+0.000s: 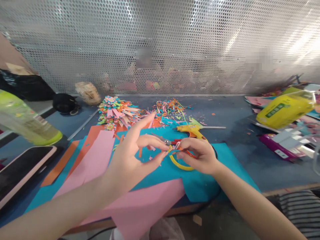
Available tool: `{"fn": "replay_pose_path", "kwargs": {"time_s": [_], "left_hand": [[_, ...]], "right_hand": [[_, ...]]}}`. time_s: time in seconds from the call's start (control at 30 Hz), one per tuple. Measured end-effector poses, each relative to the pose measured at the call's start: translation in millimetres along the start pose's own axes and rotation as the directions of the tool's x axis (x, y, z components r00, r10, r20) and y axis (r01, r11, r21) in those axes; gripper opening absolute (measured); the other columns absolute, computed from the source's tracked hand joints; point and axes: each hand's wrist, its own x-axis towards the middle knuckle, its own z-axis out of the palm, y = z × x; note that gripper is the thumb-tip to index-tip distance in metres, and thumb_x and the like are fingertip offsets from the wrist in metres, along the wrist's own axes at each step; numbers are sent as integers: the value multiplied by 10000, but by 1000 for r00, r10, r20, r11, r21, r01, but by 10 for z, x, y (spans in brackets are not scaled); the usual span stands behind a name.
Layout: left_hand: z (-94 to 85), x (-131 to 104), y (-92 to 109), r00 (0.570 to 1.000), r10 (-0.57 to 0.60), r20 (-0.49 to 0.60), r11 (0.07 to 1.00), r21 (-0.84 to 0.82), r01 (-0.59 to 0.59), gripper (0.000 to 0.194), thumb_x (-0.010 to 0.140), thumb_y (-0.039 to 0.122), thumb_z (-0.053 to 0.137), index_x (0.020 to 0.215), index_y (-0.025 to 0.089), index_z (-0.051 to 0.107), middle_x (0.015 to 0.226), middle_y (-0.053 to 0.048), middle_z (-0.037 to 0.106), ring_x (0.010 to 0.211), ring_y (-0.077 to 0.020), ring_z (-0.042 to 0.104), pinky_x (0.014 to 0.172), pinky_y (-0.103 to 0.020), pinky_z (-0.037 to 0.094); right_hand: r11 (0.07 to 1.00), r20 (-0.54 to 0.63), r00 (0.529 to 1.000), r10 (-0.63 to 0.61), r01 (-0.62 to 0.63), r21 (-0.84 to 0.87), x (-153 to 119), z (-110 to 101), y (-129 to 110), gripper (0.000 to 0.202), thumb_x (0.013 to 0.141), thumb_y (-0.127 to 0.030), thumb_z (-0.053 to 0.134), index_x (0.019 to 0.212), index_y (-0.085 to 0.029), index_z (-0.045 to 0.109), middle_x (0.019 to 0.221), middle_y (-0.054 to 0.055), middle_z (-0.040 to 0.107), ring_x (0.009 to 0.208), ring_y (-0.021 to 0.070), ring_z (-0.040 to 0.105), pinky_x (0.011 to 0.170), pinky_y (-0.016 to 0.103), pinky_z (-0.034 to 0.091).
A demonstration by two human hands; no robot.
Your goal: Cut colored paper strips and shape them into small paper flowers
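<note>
"Left hand (127,156): what is it doing?"

"Pinching small paper bits (175,146) between thumb and forefinger, its index raised no higher than the other fingers, as far as I can tell."

"And the right hand (201,156)?"

"Closed on the same cluster from the other side, over the blue paper (155,175). The fingertips hide most of it: yellow, pink, blue and orange show, but I can't count the pieces."

"What's just behind?"

"One pair of scissors (183,168), yellow and red at the handle, partly covered by the right hand. Beyond it, one yellow glue gun (192,128)."

"How many larger papers?"

"Two pink sheets (153,200) and two orange strips (60,163) in plain view; overlaps hide the blue count."

"Farther out?"

"Two heaps: fringed paper pieces (117,113) and thin scraps (170,107), both uncountable. One phone (26,171) and one green bottle (27,120), each cut off at the left edge."

"Right side?"

"One yellow container (285,109), and a purple object (280,147) too blurred to name."
</note>
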Motion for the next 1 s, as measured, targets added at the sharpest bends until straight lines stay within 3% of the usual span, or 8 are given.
{"fn": "replay_pose_path", "kwargs": {"time_s": [0.07, 0.2, 0.3, 0.37, 0.57, 0.63, 0.8, 1.0], "left_hand": [[-1, 9, 15, 1000, 21, -2, 1000, 21, -21, 321, 741, 174, 620, 1051, 226, 556, 824, -13, 704, 838, -200, 662, 597, -286, 546], [12, 19, -22, 998, 65, 0, 997, 39, -65, 499, 751, 164, 605, 1217, 231, 441, 850, -26, 702, 860, -207, 653, 569, -279, 541], [10, 16, -137, 988, 153, 26, 987, 47, -154, 643, 761, 157, 599, 1324, 230, 296, 882, -28, 698, 920, -205, 635, 669, -303, 548], [-9, 3, -226, 977, 204, 55, 976, 66, -208, 624, 766, 155, 593, 1314, 234, 303, 897, -30, 694, 938, -207, 628, 759, -353, 535], [-60, -62, -359, 984, 180, -8, 968, 181, -176, 299, 756, 154, 584, 1039, 233, 533, 859, -14, 679, 829, -183, 636, 865, -410, 479], [-52, -76, -365, 983, 184, 8, 969, 167, -183, 336, 755, 139, 577, 1069, 240, 515, 867, -12, 676, 853, -178, 630, 868, -400, 474], [-13, -108, -400, 984, 172, 46, 981, 84, -176, 530, 757, 117, 561, 1238, 241, 376, 815, -10, 659, 805, -157, 617, 694, -310, 513], [30, -150, -469, 987, 142, 76, 988, 52, -146, 615, 762, 150, 573, 1299, 239, 287, 801, -10, 655, 758, -146, 608, 688, -314, 492]], "right_hand": [[1000, 10, 1000, 13, -13, 18, 8, 2, 4, 32, 777, -144, 569, 767, -145, 538, 662, 20, 593, 555, 86, 557, 535, 202, 491], [995, 35, 998, 48, -51, 90, 20, 0, 6, 48, 781, -165, 574, 754, -138, 544, 650, 15, 577, 540, 77, 527, 502, 184, 463], [986, 66, 994, 89, -97, 133, 25, -6, 10, 66, 797, -190, 563, 772, -130, 556, 662, 20, 572, 543, 74, 510, 494, 180, 447], [982, 84, 989, 122, -133, 132, 30, -8, 16, 90, 800, -211, 564, 770, -127, 558, 655, 16, 562, 528, 69, 491, 483, 178, 436], [969, 129, 975, 180, -198, 145, 39, 12, 47, 87, 787, -195, 573, 744, -121, 561, 620, 2, 554, 502, 58, 460, 470, 169, 408], [962, 153, 969, 192, -217, 166, 30, 20, 64, 80, 791, -191, 570, 758, -119, 564, 638, 10, 571, 510, 58, 470, 478, 170, 406], [947, 195, 953, 234, -268, 175, 0, 27, 111, 96, 796, -218, 573, 785, -123, 562, 653, 11, 573, 518, 61, 471, 482, 174, 405], [949, 182, 949, 257, -284, 140, 3, 18, 116, 126, 799, -245, 579, 778, -121, 565, 631, -1, 539, 516, 57, 451, 472, 169, 394]]}}
